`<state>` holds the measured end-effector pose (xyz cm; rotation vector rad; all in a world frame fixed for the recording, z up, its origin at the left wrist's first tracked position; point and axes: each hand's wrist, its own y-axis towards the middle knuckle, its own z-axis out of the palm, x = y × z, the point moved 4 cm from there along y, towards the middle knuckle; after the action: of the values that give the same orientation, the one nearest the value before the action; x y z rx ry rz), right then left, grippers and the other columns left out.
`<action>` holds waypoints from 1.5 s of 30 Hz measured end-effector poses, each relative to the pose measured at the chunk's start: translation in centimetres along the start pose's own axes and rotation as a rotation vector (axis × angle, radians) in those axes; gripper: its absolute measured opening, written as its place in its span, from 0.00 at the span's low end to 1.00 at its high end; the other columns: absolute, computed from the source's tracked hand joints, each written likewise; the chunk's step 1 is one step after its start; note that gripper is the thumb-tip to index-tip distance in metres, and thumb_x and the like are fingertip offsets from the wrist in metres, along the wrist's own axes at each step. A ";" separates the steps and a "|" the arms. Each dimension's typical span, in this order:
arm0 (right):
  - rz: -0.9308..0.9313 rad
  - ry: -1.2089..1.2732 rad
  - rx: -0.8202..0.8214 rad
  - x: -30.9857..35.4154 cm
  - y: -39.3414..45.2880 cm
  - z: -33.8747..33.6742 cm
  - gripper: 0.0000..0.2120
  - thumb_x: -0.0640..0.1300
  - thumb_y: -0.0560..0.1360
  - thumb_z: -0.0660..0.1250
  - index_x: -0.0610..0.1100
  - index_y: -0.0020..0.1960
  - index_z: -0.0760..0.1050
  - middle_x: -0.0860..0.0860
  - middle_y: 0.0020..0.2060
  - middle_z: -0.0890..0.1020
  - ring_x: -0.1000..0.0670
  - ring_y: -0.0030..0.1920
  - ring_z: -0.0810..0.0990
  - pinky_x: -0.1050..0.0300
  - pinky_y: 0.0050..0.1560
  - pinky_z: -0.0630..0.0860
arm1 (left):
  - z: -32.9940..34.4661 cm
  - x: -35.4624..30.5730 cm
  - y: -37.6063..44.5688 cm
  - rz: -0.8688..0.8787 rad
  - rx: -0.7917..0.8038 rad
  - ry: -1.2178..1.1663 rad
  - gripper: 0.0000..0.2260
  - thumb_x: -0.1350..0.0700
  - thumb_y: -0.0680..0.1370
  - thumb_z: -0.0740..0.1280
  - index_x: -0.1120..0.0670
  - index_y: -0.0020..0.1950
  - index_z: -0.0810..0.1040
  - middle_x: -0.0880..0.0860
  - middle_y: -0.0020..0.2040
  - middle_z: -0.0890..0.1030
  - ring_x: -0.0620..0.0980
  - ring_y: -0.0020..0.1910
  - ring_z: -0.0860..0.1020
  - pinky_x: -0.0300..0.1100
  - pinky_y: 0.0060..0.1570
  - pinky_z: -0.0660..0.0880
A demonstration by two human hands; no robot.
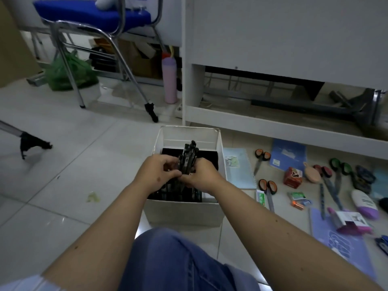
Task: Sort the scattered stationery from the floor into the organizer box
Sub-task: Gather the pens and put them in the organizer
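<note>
A white organizer box (pixel 184 213) with black dividers inside stands on the tiled floor in front of my knee. Over its middle, my left hand (pixel 157 174) and my right hand (pixel 202 175) together grip a bundle of dark pens (pixel 188 156), tips pointing up and away. Scattered stationery lies on the floor to the right: orange-handled scissors (pixel 260 159), a second orange pair (pixel 268 189), green-handled scissors (pixel 338 171), a red small box (pixel 292 178), a blue notebook (pixel 287 154) and a spiral notebook (pixel 239 166).
A blue chair with chrome legs (pixel 117 49) stands at the back left, with a green bag (pixel 67 74) under it. A pink bottle (pixel 169 80) stands beside a white desk panel (pixel 273 38). A purple folder (pixel 340 242), a white-purple tube (pixel 365 204) and staple boxes (pixel 298 199) lie at the right.
</note>
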<state>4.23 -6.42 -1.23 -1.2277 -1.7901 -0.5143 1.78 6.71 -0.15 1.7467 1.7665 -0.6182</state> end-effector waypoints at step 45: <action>-0.002 -0.152 -0.036 -1.6 -3.9 -2.3 0.18 0.38 0.72 0.68 0.40 0.62 0.75 0.44 0.55 0.80 0.46 0.56 0.78 0.52 0.58 0.76 | 1.4 -4.6 -1.7 0.015 -0.209 0.108 0.10 0.51 0.73 0.70 0.52 0.53 0.78 0.50 0.55 0.72 0.52 0.62 0.65 0.45 0.57 0.67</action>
<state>1.96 -10.59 -0.84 -1.3206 -1.9165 -0.4663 0.05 2.31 1.82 1.6742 1.8180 -0.3246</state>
